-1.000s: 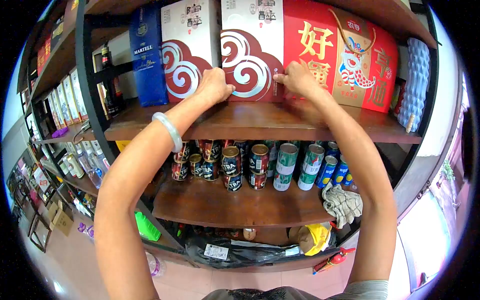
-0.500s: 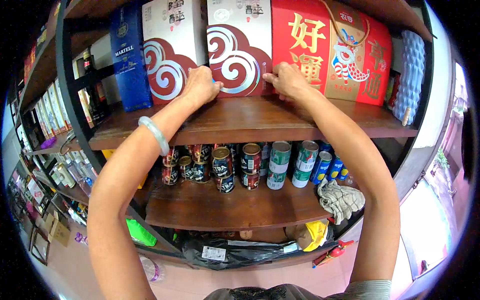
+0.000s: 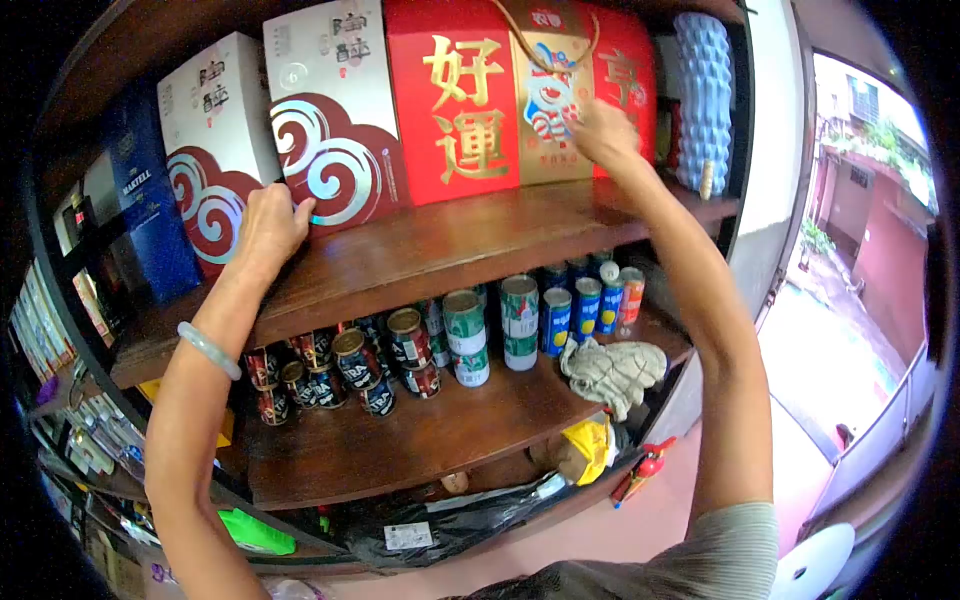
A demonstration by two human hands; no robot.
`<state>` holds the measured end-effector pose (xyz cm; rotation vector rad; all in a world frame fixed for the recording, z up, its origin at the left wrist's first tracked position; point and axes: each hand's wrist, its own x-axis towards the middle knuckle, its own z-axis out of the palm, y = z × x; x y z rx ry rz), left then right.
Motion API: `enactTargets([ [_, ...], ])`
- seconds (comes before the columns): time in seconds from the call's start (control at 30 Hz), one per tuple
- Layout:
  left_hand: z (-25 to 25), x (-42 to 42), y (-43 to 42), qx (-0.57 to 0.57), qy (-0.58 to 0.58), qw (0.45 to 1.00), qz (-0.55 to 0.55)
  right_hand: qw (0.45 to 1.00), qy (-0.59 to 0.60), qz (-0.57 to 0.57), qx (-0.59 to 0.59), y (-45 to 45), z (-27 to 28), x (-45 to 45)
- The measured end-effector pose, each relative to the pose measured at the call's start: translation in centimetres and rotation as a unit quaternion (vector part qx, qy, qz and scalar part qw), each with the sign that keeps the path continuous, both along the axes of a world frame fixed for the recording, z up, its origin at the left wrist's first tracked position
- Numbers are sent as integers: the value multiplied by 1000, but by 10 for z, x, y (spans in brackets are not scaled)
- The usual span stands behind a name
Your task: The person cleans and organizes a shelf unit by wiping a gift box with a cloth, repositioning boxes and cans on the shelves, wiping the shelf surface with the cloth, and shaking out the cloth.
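My left hand (image 3: 268,228), a pale bangle (image 3: 209,350) on its wrist, is at the gap between two white-and-maroon boxes (image 3: 207,130) (image 3: 340,150). Its fingers are curled and partly hidden, with the thumb by the right box's lower corner. In front of the red gift box (image 3: 460,105) with gold lettering is my right hand (image 3: 607,135), beside the box's gold panel. Motion blurs its fingers, so I cannot tell whether they touch the box. A rope handle (image 3: 590,45) loops above this hand.
A blue Martell box (image 3: 145,190) stands left, a blue foam roller (image 3: 703,105) right. The shelf below bears dark cans (image 3: 352,360), green-and-white cans (image 3: 465,335), blue cans (image 3: 587,308) and a grey cloth (image 3: 612,375). Black plastic wrapping (image 3: 470,520) lies lower down.
My right hand has moved right across the red gift box and slightly up. My left hand stays near the gap between the white boxes. The view has turned to the right.
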<state>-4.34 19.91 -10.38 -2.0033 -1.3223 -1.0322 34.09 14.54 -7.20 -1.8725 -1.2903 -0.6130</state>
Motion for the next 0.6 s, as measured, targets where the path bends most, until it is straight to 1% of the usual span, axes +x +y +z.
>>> enactTargets([
  [0.03, 3, 4, -10, 29, 7, 1000, 7, 998, 50, -37, -29, -2, 1, 25],
  [0.1, 12, 19, -35, 90, 28, 995, 22, 994, 95, -61, 10, 9, -9, 79],
  [0.13, 17, 26, -36, 124, 49, 991, 0, 994, 84, -69, 4, 5, -16, 94],
  [0.17, 26, 41, -44, 99, 40, 994, -2, 994, 76, -79, -4, 3, -23, 107],
  [0.2, 33, 56, -47, 118, 39, 992, -35, 992, 92, -82, -25, 8, -26, 118],
  [0.23, 41, 74, -51, 137, 39, 987, -70, 993, 91, -70, -36, 10, -29, 126],
  [0.27, 50, 95, -58, 101, 44, 992, -67, 993, 91, -57, -48, 12, -33, 134],
  [0.3, 53, 112, -55, 133, 57, 986, -83, 993, 89, -43, -60, 16, -37, 140],
  [0.37, 62, 143, -42, 141, 61, 986, -67, 994, 76, -1, -76, 21, -45, 149],
  [0.43, 65, 165, -20, 180, 67, 978, -84, 992, 71, 41, -99, 16, -51, 143],
  [0.47, 69, 173, -10, 198, 70, 973, -91, 994, 33, 10, -103, 13, -56, 137],
  [0.5, 75, 180, -5, 217, 86, 971, -58, 993, 21, 1, -115, 11, -56, 132],
  [0.57, 90, 193, 3, 252, 119, 960, 5, 989, 36, 55, -133, 13, -55, 136],
  [0.6, 101, 200, 2, 221, 131, 963, 85, 989, 32, 57, -135, 14, -54, 136],
])
